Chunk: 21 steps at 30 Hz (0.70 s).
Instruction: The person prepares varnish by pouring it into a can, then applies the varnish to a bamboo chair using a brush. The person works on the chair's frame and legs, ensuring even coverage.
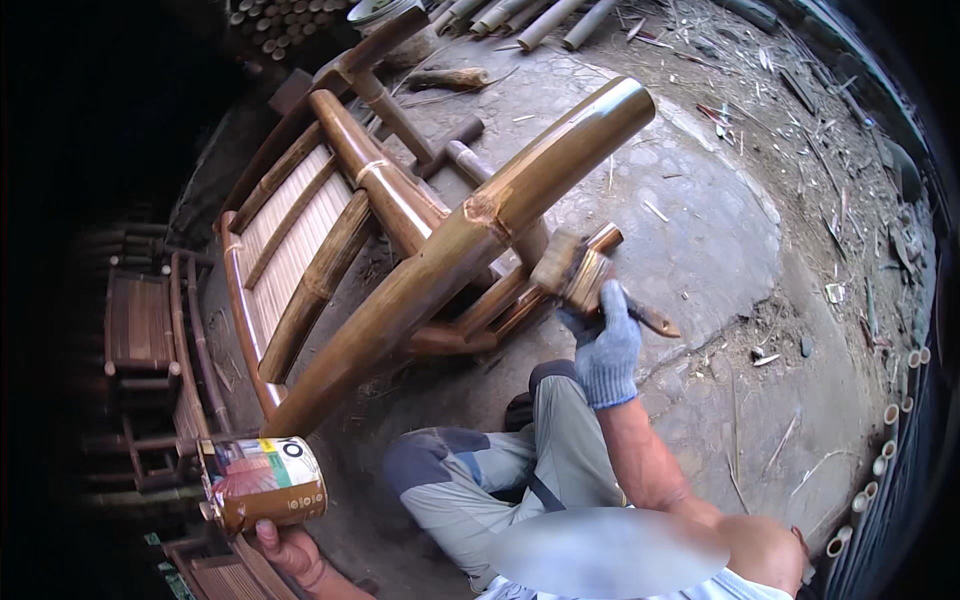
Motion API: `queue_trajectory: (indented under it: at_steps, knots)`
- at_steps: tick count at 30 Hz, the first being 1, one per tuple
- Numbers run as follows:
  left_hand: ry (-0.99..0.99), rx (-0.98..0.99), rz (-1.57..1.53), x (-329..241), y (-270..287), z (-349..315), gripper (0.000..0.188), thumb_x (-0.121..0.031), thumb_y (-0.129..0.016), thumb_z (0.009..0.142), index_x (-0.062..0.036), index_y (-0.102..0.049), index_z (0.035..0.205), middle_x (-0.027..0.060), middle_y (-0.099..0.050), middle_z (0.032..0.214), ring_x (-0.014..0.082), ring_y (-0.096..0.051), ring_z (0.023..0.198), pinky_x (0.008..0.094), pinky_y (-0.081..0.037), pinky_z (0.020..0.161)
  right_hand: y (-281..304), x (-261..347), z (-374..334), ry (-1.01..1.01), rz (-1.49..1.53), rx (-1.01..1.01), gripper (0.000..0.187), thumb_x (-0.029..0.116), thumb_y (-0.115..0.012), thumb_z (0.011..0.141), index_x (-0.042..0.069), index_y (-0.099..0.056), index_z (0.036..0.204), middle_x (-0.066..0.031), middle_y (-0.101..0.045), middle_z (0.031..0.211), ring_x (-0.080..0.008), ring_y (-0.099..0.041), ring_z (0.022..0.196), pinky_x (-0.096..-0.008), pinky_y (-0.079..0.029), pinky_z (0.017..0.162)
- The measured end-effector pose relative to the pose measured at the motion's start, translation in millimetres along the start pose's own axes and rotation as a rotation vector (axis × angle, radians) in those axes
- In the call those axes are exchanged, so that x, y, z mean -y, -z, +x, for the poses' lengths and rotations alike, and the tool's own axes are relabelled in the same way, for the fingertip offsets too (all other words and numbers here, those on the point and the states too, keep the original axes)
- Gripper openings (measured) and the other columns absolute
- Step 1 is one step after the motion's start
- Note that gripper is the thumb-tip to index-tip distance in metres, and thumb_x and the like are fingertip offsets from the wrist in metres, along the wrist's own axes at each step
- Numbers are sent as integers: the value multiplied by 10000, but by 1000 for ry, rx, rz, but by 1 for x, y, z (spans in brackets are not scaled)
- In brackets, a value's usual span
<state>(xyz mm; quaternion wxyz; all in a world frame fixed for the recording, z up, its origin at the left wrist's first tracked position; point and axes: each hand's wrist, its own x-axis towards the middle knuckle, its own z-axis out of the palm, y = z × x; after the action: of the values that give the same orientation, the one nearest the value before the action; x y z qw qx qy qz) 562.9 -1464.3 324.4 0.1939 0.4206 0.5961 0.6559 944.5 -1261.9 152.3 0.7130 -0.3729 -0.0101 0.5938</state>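
Item, right hand [608, 345]: gloved in pale knit, fingers closed around a wide flat brush [578, 275], its handle angled down and to the right, its bristles raised toward the chair frame. Item, left hand [290, 548]: bare, at the low left, gripping a paint can [270, 480] with a coloured label, though most of the fingers are hidden behind it. Item, bamboo chair [400, 265]: the workpiece, tipped over on the stone floor [690, 210] ahead of me and to my left, its thick glossy pole slanting across my view, its pale slatted panel [288, 240] beyond. Step in hand, as I judge it: coating the bamboo by brush, the can kept close for reloading. Bristles and bamboo lie near each other (whether they touch, I cannot tell from this angle). Next move, in my judgement: it calls for laying the bristles flat on the frame and drawing them along the grain, lightly over the nodes, with the can held level. Item, surroundings: cut bamboo poles [545, 25] at the far edge, and a second piece of bamboo furniture [142, 320] at the left.
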Motion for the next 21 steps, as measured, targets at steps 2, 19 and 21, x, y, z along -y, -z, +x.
queue_trajectory:
  at_steps: [2, 19, 21]
  knots:
    - [38, 39, -96, -2, -8, 18, 803, -431, -714, 836, -41, -404, 1466, 128, -473, 1447, 293, -452, 1333, 460, -336, 1142, -4, 22, 45, -85, 84, -4, 407, 333, -576, 987, 71, -574, 1298, -111, -667, 1154, -241, -693, 914, -360, -607, 652]
    - [221, 29, 59, -155, -75, 184, 954, -431, -809, 711, 3, -374, 1442, 138, -478, 1383, 286, -488, 1261, 439, -398, 1075, -195, 181, 77, 134, -1304, 101, 397, 281, -730, 884, -12, -690, 1149, -83, -717, 896, -142, -668, 721, -303, -548, 602]
    - [286, 93, 114, -179, -79, 201, 882, -414, -785, 734, 9, -411, 1412, 126, -510, 1349, 278, -516, 1229, 422, -412, 1056, -208, 190, 93, 220, -1261, -136, 392, 281, -719, 887, -13, -693, 1145, -79, -717, 888, -134, -658, 699, -297, -536, 610]
